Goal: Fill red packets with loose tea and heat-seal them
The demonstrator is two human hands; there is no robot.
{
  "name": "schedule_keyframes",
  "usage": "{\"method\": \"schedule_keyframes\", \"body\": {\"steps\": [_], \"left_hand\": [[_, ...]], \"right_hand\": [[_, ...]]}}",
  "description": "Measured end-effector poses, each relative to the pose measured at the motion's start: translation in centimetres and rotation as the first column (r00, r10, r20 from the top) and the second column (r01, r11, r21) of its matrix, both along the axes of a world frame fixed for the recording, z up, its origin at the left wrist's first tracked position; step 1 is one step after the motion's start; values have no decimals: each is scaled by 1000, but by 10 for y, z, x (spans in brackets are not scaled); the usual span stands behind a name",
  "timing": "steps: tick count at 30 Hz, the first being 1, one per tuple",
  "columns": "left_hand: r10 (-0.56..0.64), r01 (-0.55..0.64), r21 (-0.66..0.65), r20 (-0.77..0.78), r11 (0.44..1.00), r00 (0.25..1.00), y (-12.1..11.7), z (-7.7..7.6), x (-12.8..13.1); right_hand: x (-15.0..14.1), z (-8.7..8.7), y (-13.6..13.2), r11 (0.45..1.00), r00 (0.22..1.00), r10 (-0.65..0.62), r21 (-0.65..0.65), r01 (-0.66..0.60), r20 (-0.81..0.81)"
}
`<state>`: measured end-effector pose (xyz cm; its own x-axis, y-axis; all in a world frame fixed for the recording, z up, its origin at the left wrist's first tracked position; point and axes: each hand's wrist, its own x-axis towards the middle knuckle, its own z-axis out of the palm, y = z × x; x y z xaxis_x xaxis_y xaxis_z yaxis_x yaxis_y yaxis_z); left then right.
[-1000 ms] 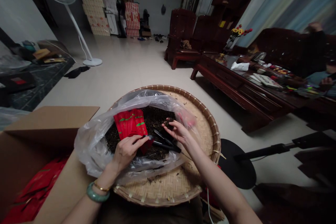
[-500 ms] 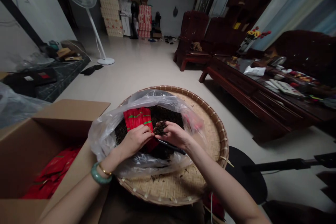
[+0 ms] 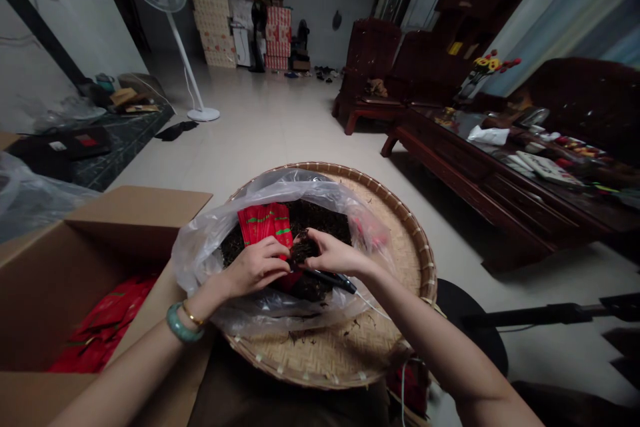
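Note:
My left hand [image 3: 260, 267] is closed at the fingertips on a small red packet [image 3: 290, 282], mostly hidden beneath the fingers. My right hand [image 3: 333, 252] pinches a clump of dark dried leaves [image 3: 303, 248], like loose tea, right at the left fingertips. Both hands are over a clear plastic bag [image 3: 200, 247] holding more of these leaves. A fanned stack of red packets [image 3: 265, 221] with green marks lies on the leaves. Under my right hand is a black stick-like device [image 3: 340, 280] with a white cord. The bag sits on a round woven bamboo tray [image 3: 405, 240].
Left of the tray stands an open cardboard box [image 3: 140, 210] with red packets [image 3: 113, 320] inside. A black round stand base [image 3: 465, 327] is at the right. Farther off are a white fan [image 3: 200, 113] and a cluttered dark wooden table [image 3: 450, 160].
My right hand has brought the leaves leftward to my left fingertips, and the clump now sits lower between the hands. The view has swung left.

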<state>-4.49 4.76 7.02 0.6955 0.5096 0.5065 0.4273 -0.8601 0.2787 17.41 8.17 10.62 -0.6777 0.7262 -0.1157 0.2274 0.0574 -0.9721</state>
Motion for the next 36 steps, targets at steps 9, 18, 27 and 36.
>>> {"method": "schedule_keyframes", "body": {"steps": [9,18,27,36], "left_hand": [[-41,43,-31,59,999,997,5,-1,-1],[-4,6,-49,40,999,999,4,-1,-1],[5,-5,3,23,1000,1000,3,1,-1],[77,-76,-21,33,997,997,-2,6,-2]], "right_hand": [[-1,10,-5,908,947,8,395,-142,322],[-5,10,-7,844,910,50,469,-258,411],[-6,5,-8,857,932,-56,496,-140,359],[-9,9,-15,886,943,75,411,-212,324]]}}
